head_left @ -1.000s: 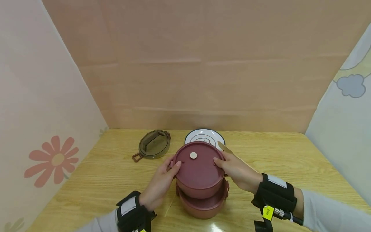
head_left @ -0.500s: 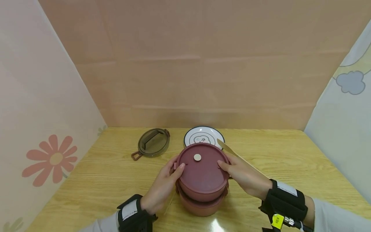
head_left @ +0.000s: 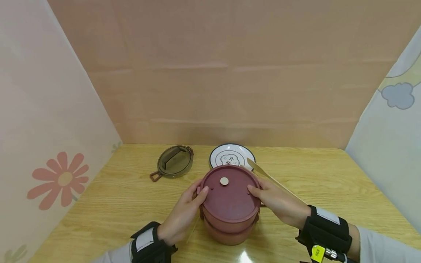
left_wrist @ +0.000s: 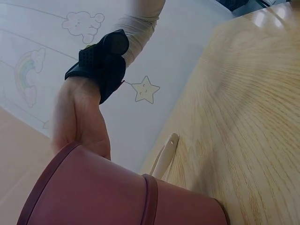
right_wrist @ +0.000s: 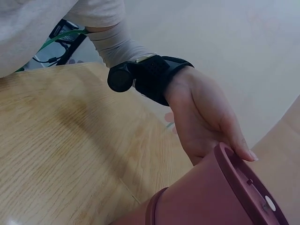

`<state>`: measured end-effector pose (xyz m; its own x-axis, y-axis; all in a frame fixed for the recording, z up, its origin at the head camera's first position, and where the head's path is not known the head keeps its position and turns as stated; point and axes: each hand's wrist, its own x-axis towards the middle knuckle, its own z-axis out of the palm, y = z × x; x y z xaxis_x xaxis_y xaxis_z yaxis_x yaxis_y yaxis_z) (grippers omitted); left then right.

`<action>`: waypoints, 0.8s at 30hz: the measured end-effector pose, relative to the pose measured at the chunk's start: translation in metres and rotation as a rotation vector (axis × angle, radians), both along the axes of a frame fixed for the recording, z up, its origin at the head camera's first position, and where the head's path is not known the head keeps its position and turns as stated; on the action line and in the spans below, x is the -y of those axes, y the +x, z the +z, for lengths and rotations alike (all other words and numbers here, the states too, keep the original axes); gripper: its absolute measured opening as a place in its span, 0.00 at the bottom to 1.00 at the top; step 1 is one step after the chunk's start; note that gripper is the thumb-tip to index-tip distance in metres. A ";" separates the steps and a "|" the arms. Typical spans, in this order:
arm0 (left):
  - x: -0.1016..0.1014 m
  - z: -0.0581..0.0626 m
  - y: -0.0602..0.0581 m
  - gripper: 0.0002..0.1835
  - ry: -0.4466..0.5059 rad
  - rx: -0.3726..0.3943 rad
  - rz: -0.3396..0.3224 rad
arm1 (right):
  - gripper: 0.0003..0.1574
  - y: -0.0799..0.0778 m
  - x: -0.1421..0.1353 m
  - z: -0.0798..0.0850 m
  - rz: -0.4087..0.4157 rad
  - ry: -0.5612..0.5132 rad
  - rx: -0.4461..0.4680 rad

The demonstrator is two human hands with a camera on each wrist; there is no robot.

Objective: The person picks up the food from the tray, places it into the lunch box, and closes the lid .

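Both hands hold a dark red round lunch-box tier (head_left: 227, 224) by its opposite sides. Its flat lid (head_left: 230, 204) carries a white button. My left hand (head_left: 181, 215) grips the left side, thumb on the lid's edge; my right hand (head_left: 281, 201) does likewise on the right. Directly beneath is a second red tier (head_left: 229, 239), standing on the table. In the left wrist view the upper tier (left_wrist: 93, 187) sits in line on the lower tier (left_wrist: 187, 206), with my right hand (left_wrist: 82, 117) beyond. The right wrist view has my left hand (right_wrist: 204, 115) at the lid's rim.
A see-through brown round lid (head_left: 180, 168) with a loop handle lies at the back left of the wooden table (head_left: 138, 204). Behind the tiers is a white plate (head_left: 217, 155) with a dark rim. A wooden spatula (head_left: 260, 170) leans over the plate's right edge.
Held by both hands, the lidded upper tier has come down and slightly right onto the lower tier. The lower tier's inside, seen a second ago, is now covered.
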<state>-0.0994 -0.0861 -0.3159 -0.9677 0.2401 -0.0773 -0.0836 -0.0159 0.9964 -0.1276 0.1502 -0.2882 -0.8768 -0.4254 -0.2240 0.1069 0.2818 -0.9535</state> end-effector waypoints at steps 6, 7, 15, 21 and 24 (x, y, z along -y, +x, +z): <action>0.001 0.001 0.004 0.37 -0.018 0.030 -0.013 | 0.34 0.002 -0.004 0.000 0.018 0.003 0.024; 0.001 0.001 0.004 0.37 -0.019 0.036 -0.013 | 0.34 0.002 -0.004 0.000 0.015 0.007 0.027; -0.001 -0.004 0.004 0.39 -0.062 0.006 0.050 | 0.45 0.005 0.000 -0.012 -0.103 0.079 -0.010; -0.003 -0.016 0.002 0.37 -0.068 -0.101 0.083 | 0.44 0.016 -0.004 -0.025 -0.168 0.135 -0.200; -0.004 -0.024 0.002 0.36 -0.089 -0.135 0.082 | 0.40 0.020 -0.005 -0.034 -0.177 0.140 -0.336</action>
<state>-0.0978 -0.0824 -0.3402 -0.9868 0.1576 0.0369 0.0488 0.0720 0.9962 -0.1080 0.1549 -0.3219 -0.9681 -0.2468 0.0427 -0.1458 0.4164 -0.8974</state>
